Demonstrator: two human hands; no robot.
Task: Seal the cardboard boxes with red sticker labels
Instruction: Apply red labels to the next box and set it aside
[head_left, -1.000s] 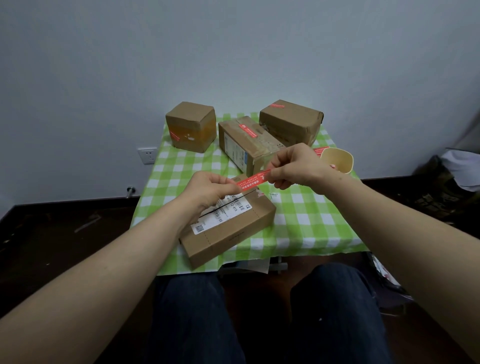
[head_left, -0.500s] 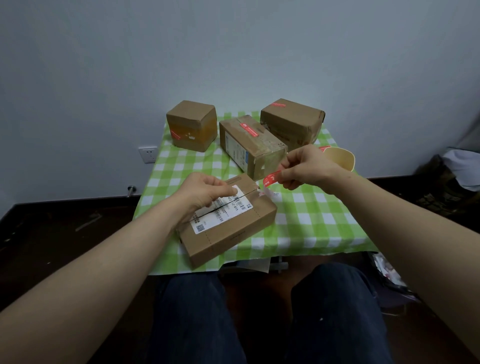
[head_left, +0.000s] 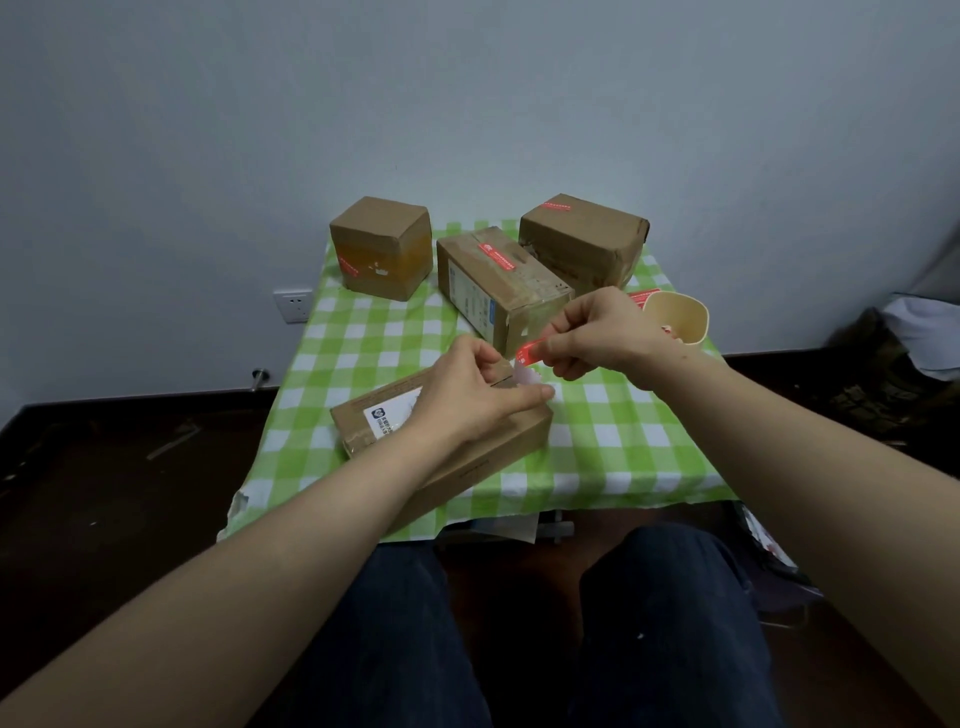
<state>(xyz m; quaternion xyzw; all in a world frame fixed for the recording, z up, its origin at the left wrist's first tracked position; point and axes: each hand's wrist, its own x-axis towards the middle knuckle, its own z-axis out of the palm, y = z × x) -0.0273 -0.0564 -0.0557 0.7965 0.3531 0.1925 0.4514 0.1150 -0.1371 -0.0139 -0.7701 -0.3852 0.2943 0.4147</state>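
Green-checked tabletop (head_left: 623, 441), box (head_left: 493, 447) near the front edge. Left hand (head_left: 467, 400) grips its far end, right hand (head_left: 597, 332) pinches the red sticker (head_left: 530, 352) just above. Looks flimsy and tacky, so I'd hold only its tip.

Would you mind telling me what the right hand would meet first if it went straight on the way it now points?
Probably the left hand, at the far corner of the near box, just past the red sticker that the right hand pinches. Depth is unclear, so it might pass above.
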